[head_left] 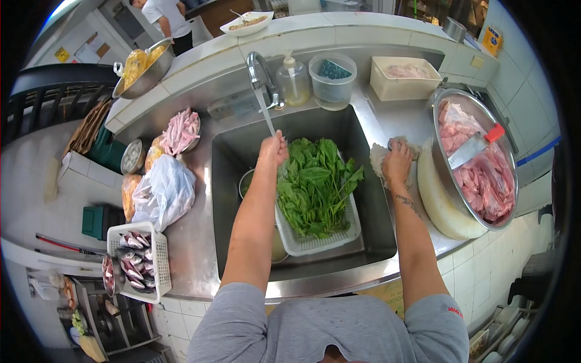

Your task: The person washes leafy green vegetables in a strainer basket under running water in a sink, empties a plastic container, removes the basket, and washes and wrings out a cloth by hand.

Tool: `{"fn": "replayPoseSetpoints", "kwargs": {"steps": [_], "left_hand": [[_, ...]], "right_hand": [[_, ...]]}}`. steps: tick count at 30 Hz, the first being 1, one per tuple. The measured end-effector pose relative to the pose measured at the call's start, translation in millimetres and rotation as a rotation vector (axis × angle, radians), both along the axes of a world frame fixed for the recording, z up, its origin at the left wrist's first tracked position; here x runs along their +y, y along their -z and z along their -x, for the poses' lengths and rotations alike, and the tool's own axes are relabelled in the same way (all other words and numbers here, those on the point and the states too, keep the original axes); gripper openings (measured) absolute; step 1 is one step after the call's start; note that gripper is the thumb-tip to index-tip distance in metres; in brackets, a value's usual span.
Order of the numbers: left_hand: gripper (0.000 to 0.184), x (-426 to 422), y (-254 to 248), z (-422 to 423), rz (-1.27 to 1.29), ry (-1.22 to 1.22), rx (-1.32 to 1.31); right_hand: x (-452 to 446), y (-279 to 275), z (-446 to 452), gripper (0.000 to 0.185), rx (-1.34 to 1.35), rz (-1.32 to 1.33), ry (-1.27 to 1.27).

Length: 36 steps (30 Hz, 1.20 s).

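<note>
My left hand (274, 149) is closed in a fist under the stream from the curved tap (255, 71); anything inside it is hidden. Beside it, leafy greens (315, 181) fill a white perforated basket (293, 243) standing in the steel sink (378, 233). My left forearm partly covers a round metal container (244, 183) in the sink. To the right of the sink, my right hand (397, 160) grips a pale, crumpled cloth (379, 158) on the steel counter.
On the right, a big metal bowl (514, 199) of raw meat carries a cleaver (469, 150) with a red handle. At left are a plastic bag (166, 189) and a basket (160, 260) of fish. A soap bottle (293, 81) and plastic tub (333, 91) stand behind the sink.
</note>
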<state>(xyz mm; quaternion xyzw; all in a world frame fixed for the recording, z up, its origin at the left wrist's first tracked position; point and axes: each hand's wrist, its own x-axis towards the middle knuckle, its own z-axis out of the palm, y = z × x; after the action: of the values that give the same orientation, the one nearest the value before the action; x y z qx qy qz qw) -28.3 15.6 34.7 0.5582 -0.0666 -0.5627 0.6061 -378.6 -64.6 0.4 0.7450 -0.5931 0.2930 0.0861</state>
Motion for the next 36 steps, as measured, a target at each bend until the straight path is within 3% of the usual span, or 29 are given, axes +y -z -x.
{"fn": "replayPoseSetpoints", "kwargs": {"steps": [4,10,22,31,34,36], "left_hand": [[0.03,2,-5,1,-0.054,0.051,-0.076],[0.009,1,6,-6,-0.005,0.049,-0.073],[0.012,4,-4,3,-0.008,0.054,0.002],[0.032,0,-5,-1,0.025,-0.024,0.021],[0.032,-5,-7,5,-0.023,-0.103,-0.096],[0.031,-1,-4,2,0.013,-0.026,0.0]], "right_hand": [[0,-1,0,0.034,-0.016,0.007,-0.009],[-1,0,0,0.032,-0.054,0.024,-0.009],[0,-3,1,0.031,-0.083,0.026,-0.005],[-2,-1,1,0.035,-0.076,0.011,0.005],[-1,-3,-1,0.037,-0.042,-0.035,0.038],[-1,-3,-2,0.038,-0.026,-0.049,0.056]]}}
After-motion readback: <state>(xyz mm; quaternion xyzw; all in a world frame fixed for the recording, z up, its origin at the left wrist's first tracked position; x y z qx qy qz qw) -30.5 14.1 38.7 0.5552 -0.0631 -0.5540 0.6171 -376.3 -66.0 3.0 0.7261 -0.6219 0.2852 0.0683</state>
